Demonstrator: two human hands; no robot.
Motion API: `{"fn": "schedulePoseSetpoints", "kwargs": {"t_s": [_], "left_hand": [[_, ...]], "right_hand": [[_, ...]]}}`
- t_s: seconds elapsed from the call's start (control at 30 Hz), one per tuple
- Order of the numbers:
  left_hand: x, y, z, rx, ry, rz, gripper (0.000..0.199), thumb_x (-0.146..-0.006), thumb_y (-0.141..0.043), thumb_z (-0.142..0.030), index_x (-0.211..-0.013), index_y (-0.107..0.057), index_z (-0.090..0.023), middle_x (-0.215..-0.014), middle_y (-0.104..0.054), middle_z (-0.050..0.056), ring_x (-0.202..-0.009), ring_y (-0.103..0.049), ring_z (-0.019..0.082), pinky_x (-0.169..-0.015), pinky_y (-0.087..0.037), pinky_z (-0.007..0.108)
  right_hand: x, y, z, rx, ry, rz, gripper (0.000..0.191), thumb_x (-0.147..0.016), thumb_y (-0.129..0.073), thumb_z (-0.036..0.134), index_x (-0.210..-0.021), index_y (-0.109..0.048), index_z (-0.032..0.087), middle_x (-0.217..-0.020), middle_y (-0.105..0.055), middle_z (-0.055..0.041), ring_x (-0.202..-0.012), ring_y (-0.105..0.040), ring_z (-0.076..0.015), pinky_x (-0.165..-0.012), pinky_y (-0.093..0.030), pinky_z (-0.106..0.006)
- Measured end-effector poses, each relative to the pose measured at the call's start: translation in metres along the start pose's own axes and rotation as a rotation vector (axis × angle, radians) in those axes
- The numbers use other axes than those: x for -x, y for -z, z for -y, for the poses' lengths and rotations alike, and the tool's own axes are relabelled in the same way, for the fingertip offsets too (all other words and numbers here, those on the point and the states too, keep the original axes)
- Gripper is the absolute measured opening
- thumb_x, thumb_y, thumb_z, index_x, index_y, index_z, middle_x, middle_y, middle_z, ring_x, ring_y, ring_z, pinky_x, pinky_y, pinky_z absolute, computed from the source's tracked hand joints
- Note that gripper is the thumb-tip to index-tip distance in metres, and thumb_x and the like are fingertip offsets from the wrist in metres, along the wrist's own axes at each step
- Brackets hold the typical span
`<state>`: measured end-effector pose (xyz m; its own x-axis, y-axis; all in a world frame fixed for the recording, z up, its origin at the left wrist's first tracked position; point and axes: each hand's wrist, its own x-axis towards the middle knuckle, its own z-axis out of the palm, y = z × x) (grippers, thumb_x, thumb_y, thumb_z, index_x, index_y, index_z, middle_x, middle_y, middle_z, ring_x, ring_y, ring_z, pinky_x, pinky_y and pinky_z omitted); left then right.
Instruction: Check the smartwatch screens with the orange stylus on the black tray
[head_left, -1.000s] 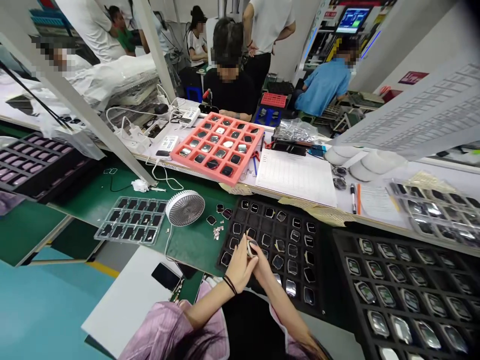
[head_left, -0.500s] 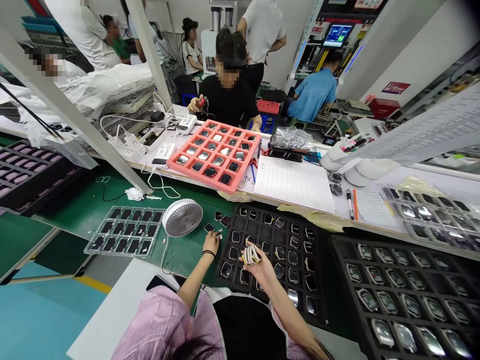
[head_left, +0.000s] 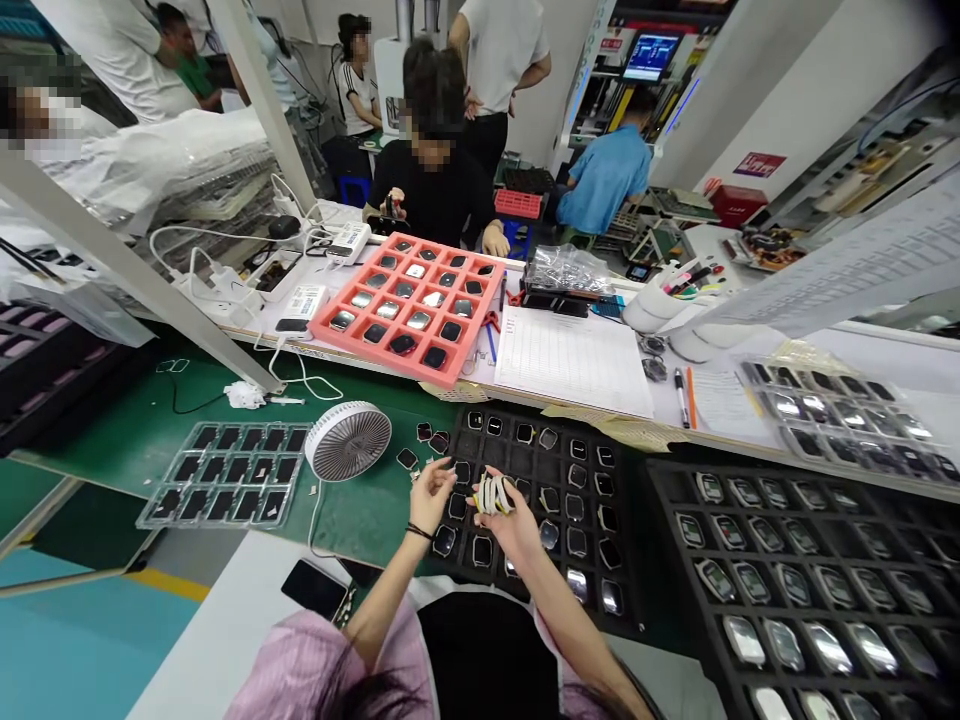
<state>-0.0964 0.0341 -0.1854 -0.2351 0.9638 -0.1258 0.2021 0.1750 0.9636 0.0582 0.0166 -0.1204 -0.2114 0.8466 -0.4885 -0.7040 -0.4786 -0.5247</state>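
My right hand (head_left: 516,525) is wrapped round a small stack of pale watch cases (head_left: 493,495) with yellow bits at their edges, held over the black foam tray (head_left: 541,462). My left hand (head_left: 430,498) hovers at the tray's left edge, just left of the stack and apart from it. Its fingers are curled with the tips close together; whatever they pinch is too small to make out. Watches with dark screens (head_left: 576,507) fill many of the tray's pockets. Beyond my left hand, a few loose watches (head_left: 407,458) lie on the green mat.
A white fan (head_left: 349,442) stands left of the hands, beside a clear tray of dark pieces (head_left: 187,468). A pink tray of watches (head_left: 319,328) rests on the raised shelf ahead, where a co-worker sits. Another black tray (head_left: 667,580) is at right; a phone (head_left: 315,588) lies near my left forearm.
My left hand has lifted from the small pieces on the mat and moved right, towards the stack. My right hand keeps its hold on the watch cases. The camera view has shifted slightly.
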Motion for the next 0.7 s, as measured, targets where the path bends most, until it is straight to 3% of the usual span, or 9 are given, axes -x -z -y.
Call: {"fn": "schedulePoseSetpoints", "kwargs": {"t_s": [0.07,0.13,0.27,0.53,0.7], "left_hand": [[0.015,-0.010,-0.022,0.097,-0.036,-0.008,0.039,-0.080,-0.063,-0.041,-0.110,-0.067,-0.017,-0.086,-0.071,0.006,-0.075,-0.066,0.016,-0.071,-0.055,0.028],[0.027,-0.018,-0.040,0.168,-0.050,-0.026,0.035,-0.080,-0.062,-0.043,-0.102,-0.072,-0.018,-0.090,-0.071,0.008,-0.078,-0.066,0.017,-0.073,-0.055,0.029],[0.035,-0.029,-0.061,0.254,-0.045,-0.080,0.033,-0.079,-0.064,-0.045,-0.092,-0.076,-0.018,-0.088,-0.068,0.008,-0.080,-0.064,0.019,-0.068,-0.055,0.029],[0.033,-0.037,-0.073,0.325,-0.018,-0.155,0.039,-0.076,-0.065,-0.051,-0.089,-0.076,-0.015,-0.087,-0.064,0.009,-0.073,-0.061,0.018,-0.050,-0.050,0.024],[0.035,-0.039,-0.073,0.324,-0.038,-0.190,0.031,-0.075,-0.068,-0.045,-0.084,-0.077,-0.017,-0.084,-0.064,0.008,-0.077,-0.062,0.018,-0.059,-0.051,0.026]], "right_hand": [[0.002,-0.006,0.000,-0.004,0.043,0.004,0.038,-0.080,-0.063,0.036,-0.116,-0.060,0.024,-0.087,-0.071,-0.0050,-0.076,-0.067,-0.0231,-0.054,-0.050,-0.031],[0.005,-0.010,0.000,-0.009,0.101,0.003,0.037,-0.080,-0.063,0.036,-0.115,-0.061,0.025,-0.091,-0.070,-0.0042,-0.080,-0.066,-0.0225,-0.059,-0.052,-0.033],[0.007,-0.016,-0.003,0.018,0.219,-0.024,0.040,-0.080,-0.064,0.039,-0.117,-0.059,0.027,-0.099,-0.070,-0.0036,-0.092,-0.063,-0.0215,-0.076,-0.052,-0.038],[0.010,-0.020,-0.009,0.092,0.329,-0.032,0.048,-0.079,-0.065,0.041,-0.124,-0.054,0.029,-0.105,-0.067,-0.0029,-0.098,-0.060,-0.0201,-0.085,-0.049,-0.038],[0.011,-0.023,-0.010,0.093,0.345,-0.053,0.047,-0.078,-0.067,0.040,-0.123,-0.055,0.028,-0.102,-0.067,-0.0030,-0.097,-0.061,-0.0203,-0.085,-0.049,-0.037]]}}
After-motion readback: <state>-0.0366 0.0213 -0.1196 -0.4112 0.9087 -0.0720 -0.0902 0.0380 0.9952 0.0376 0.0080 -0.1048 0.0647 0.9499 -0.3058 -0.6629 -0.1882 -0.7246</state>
